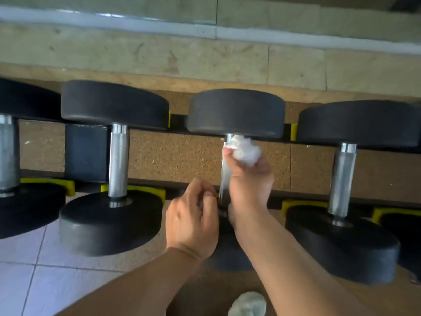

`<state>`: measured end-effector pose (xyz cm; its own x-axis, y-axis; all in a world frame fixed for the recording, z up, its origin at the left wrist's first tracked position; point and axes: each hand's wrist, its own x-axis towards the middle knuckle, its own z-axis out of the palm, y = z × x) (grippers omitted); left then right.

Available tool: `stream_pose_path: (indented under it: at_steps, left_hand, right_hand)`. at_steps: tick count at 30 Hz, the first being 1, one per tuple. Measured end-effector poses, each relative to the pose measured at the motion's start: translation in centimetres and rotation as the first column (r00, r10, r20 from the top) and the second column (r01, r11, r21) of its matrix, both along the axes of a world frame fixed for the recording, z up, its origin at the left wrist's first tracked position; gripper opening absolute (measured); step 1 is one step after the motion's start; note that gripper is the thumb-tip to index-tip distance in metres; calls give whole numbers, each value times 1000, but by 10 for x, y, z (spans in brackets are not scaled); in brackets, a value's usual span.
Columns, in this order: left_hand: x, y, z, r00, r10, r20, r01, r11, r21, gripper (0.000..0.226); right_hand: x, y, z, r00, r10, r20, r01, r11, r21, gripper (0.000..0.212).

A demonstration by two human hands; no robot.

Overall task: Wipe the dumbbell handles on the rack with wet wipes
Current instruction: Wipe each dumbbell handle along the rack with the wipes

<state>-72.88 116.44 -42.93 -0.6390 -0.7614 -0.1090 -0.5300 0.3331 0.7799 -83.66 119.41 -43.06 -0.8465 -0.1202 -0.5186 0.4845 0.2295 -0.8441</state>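
Observation:
Several black dumbbells with chrome handles lie across a black rack with yellow cradles. My right hand grips a crumpled white wet wipe and presses it against the far end of the third dumbbell's handle, just under its far weight plate. My left hand sits at the near end of that same handle with its fingers curled; whether it holds the handle I cannot tell. My arms hide most of that dumbbell's near plate.
Neighbouring dumbbells lie on the left and right, with another at the far left edge. Brown cork flooring shows under the rack, pale tiles at lower left. A whitish bundle lies at the bottom.

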Motion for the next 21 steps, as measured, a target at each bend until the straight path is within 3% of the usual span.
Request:
stream_pose_path:
  at_steps: [2,6,9,11,16,18,21]
  left_hand:
    - [-1,0,1,997,26,-70,-25,1000,17,15]
    - [-3,3,-3,987,105,-126,-91,990,112,20]
    - [-5,3,-3,987,105,-120,-85,982,166,9]
    - [-8,2,-2,994,84,-72,-69,980,187,7]
    - [-19,-13,-7,986,0,169,-39,972,231,32]
    - [-24,-16,-8,980,-6,198,-51,957,285,37]
    - [-21,-14,-5,988,122,95,-147,932,331,29]
  right_hand:
    - [-6,-7,-5,996,54,67,-52,998,-34,40]
    - [-11,-13,-15,987,155,31,-154,988,-21,24]
    - [-15,-8,-16,981,194,19,-194,981,4,34]
    - [-19,-4,-12,989,150,11,-150,989,-2,38]
    - [-13,8,5,991,92,-99,-91,996,13,29]
    - [-10,18,13,953,243,-182,-232,969,83,37]
    - [-7,38,14,785,554,-276,-455,819,351,35]
